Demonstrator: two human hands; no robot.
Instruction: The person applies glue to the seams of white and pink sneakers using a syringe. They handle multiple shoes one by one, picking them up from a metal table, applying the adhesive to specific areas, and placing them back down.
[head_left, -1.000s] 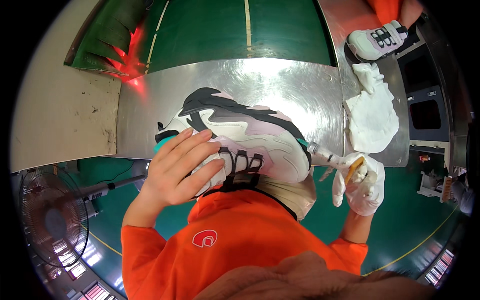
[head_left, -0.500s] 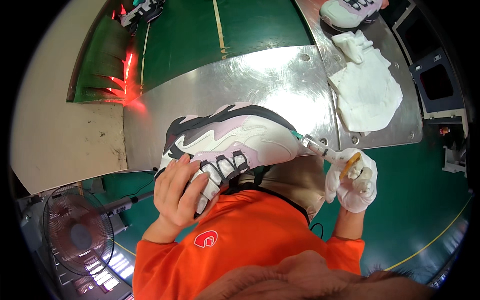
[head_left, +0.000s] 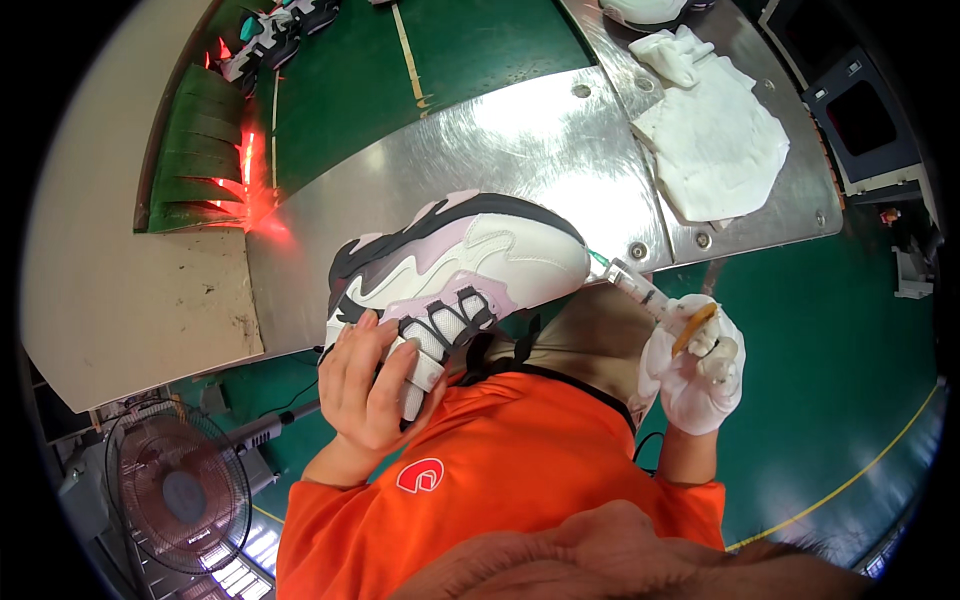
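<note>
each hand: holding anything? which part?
Left hand grips the white, pink and black sneaker at its laced opening. Gloved right hand holds a slim tool by its handle end, tip toward the toe.

The left hand [head_left: 368,385] hides the sneaker's [head_left: 460,265] heel; the tool's [head_left: 640,290] tip disappears behind its toe.

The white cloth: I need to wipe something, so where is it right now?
In the head view the white cloth lies spread at upper right on the steel table, beyond the sneaker's toe and the gloved right hand.
</note>
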